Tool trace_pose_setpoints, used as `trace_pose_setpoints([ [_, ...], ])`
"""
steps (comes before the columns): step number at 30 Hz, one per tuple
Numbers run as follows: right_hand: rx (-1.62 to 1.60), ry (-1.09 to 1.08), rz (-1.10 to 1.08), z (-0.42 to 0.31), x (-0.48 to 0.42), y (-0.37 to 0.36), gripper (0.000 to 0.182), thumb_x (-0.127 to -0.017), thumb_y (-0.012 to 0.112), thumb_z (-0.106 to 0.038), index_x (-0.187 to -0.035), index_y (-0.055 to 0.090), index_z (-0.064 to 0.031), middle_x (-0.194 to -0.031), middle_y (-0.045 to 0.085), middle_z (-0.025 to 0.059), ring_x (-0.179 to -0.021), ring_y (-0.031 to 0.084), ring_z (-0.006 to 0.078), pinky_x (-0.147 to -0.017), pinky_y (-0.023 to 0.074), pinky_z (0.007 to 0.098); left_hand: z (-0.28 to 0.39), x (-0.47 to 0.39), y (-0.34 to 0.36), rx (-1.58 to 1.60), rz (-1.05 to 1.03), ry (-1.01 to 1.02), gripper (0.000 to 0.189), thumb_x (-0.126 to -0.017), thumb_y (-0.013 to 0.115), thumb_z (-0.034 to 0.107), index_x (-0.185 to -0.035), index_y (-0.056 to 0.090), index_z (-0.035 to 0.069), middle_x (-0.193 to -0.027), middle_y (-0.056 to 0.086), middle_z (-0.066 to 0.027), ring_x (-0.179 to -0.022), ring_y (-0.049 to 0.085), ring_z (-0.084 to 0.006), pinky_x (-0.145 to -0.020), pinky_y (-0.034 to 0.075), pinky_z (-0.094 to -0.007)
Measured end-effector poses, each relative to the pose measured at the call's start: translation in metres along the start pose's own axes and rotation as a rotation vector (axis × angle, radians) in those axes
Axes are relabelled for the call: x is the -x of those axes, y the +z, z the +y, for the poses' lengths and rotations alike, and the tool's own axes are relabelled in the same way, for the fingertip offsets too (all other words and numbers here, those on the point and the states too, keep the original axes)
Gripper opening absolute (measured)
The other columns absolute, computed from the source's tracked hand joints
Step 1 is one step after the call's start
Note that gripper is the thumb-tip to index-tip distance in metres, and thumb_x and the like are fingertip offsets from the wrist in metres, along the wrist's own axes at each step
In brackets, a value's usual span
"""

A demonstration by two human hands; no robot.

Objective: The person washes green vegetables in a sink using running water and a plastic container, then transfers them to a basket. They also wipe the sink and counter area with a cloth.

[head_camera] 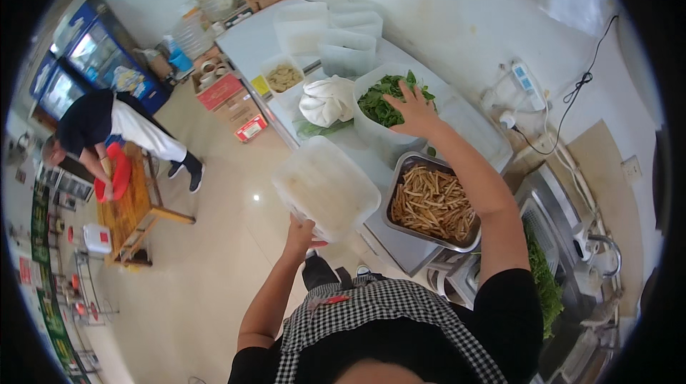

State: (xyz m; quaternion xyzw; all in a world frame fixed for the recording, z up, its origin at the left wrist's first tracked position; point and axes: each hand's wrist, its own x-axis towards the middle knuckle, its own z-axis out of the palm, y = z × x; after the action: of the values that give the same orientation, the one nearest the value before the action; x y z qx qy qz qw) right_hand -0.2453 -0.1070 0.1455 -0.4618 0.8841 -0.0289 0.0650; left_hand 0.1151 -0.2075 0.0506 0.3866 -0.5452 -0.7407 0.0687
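My left hand grips the lower edge of a translucent white plastic container, which is held up off the counter, tilted. Brownish marks show on its broad face. Fingers spread, my right hand lies on chopped leafy greens in a tall translucent tub; whether it presses on them I cannot tell. Below my right forearm, a steel pan holds brown strips of food. A bundled white cloth rests left of the tub.
Several translucent bins and a small tub of pale slices stand farther along the counter. At right are a steel sink, leafy greens and a power strip. Another person bends over a wooden table at left.
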Motion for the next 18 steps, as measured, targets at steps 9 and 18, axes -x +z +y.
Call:
trace_pose_setpoints([
  [9,0.278,0.206,-0.28,-0.018,-0.063,0.043,0.089,-0.066,0.068,-0.018,-0.143,0.023,-0.0254,-0.15,0.003,0.0162,-0.13,0.019,0.0486,-0.092,0.0293,0.0686,0.031,-0.121,-0.02,-0.107,-0.346,-0.138,0.073,-0.083,0.044,0.007,-0.14,0.0,0.022,-0.127,0.04,-0.0161,-0.093,0.056,-0.0306,-0.061,0.058,-0.0421],
  [18,-0.038,0.228,-0.138,0.005,-0.088,0.032,0.078,-0.059,0.073,-0.005,-0.129,0.038,-0.0133,-0.136,0.033,0.0163,-0.11,0.048,0.0367,-0.088,0.0457,0.0437,0.035,-0.176,-0.046,-0.155,-0.656,-0.132,0.063,-0.09,0.045,0.017,-0.138,0.006,0.016,-0.13,0.039,-0.0154,-0.099,0.058,-0.035,-0.064,0.057,-0.0394],
])
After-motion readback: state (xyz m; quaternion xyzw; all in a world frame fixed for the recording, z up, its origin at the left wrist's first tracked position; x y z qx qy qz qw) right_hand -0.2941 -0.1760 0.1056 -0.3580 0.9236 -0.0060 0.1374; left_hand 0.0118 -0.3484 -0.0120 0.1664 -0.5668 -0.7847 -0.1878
